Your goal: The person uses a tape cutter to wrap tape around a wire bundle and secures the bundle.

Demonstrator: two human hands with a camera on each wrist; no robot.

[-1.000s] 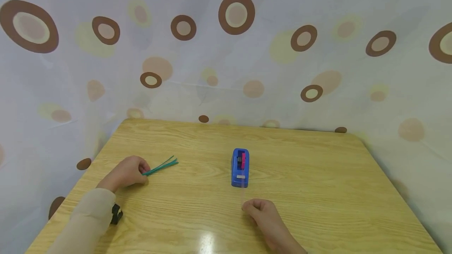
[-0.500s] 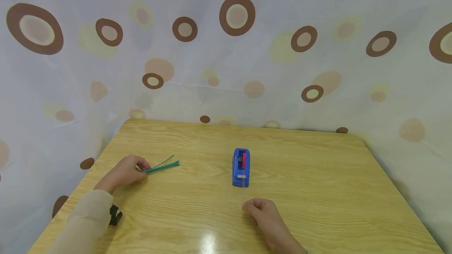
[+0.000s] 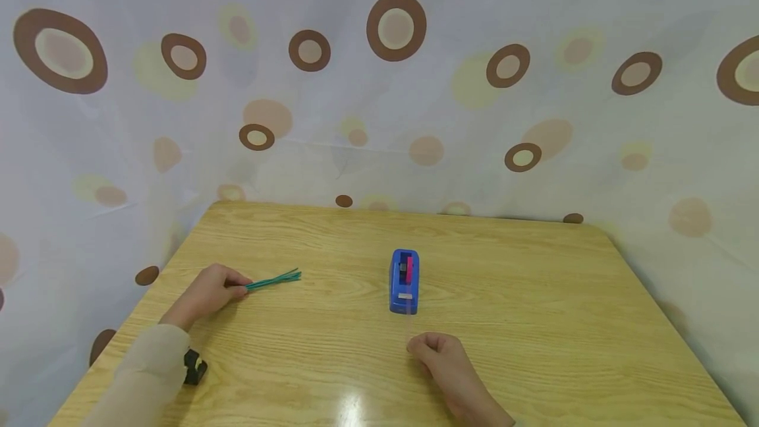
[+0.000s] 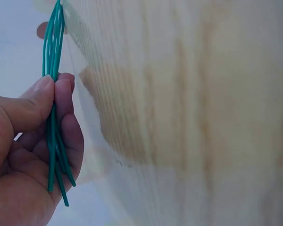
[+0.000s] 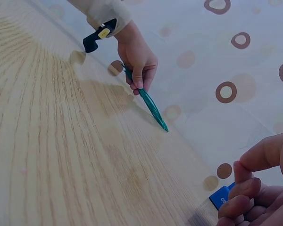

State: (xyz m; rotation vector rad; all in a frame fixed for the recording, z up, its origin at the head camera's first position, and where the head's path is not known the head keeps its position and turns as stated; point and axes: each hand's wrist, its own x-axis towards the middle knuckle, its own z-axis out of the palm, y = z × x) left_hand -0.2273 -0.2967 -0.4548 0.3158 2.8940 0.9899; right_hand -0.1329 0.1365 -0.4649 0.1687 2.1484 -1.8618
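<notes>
A bundle of thin green wire-like strands (image 3: 275, 279) is pinched between the thumb and fingers of my left hand (image 3: 210, 292), low over the left side of the table. In the left wrist view the loose ends of the strands (image 4: 52, 136) hang down past the palm. Near the middle of the table stands a blue tape dispenser (image 3: 404, 307) with a pink core in it. From its cutter a clear strip of tape (image 3: 408, 325) stretches toward me, and my right hand (image 3: 447, 368) pinches its end. The right wrist view shows only a blue corner of the dispenser (image 5: 219, 197) behind the fingers.
The wooden table (image 3: 534, 295) has rounded far corners. Behind it and at both sides hangs a pale curtain (image 3: 450, 111) with brown rings and dots. A black wrist camera (image 3: 194, 368) sticks out from the left sleeve (image 3: 148, 374).
My left hand has shifted its grip slightly on the green strands, and a stray strand has come closer in with the rest. The right hand stays on the tape end.
</notes>
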